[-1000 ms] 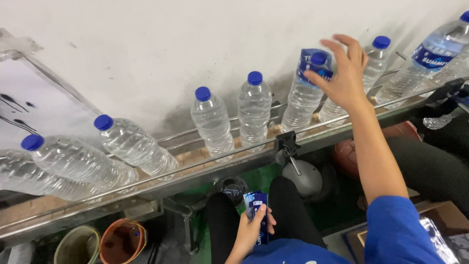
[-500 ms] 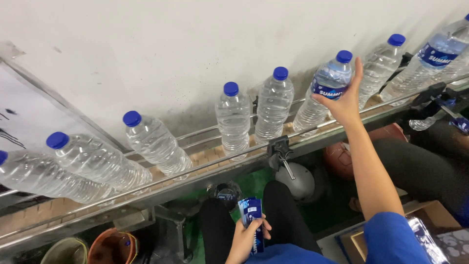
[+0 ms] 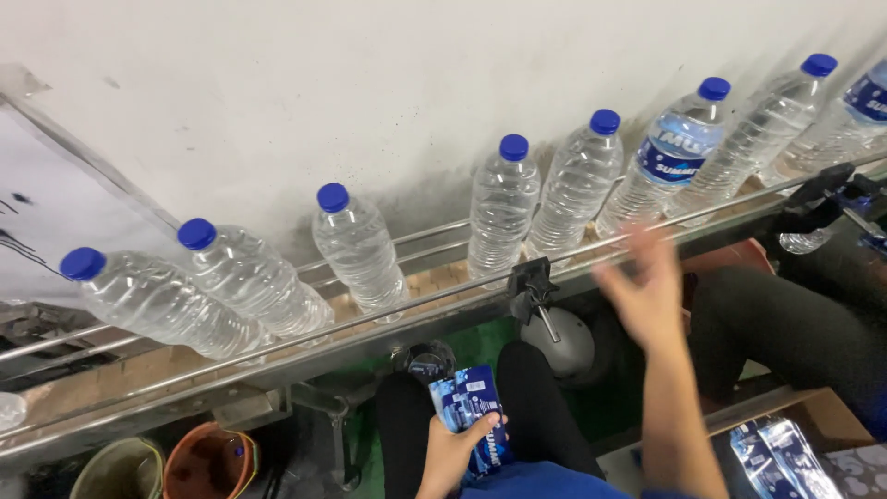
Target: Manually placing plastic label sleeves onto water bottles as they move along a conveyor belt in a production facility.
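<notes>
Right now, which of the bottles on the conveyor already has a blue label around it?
The labelled bottle, second from the right among those fully in view, just above the raised right hand. It wears a blue sleeve below its neck; the bottles to its left are bare.

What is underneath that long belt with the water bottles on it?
Under the belt stand a greenish bucket and an orange bucket, with a grey dome-shaped part and green floor further along. The person's legs hide the rest.

Left hand (image 3: 455,451) holds blue label sleeves (image 3: 471,416); right hand (image 3: 645,294) (blurred, empty) hangs below the labelled bottle (image 3: 667,157)
</notes>
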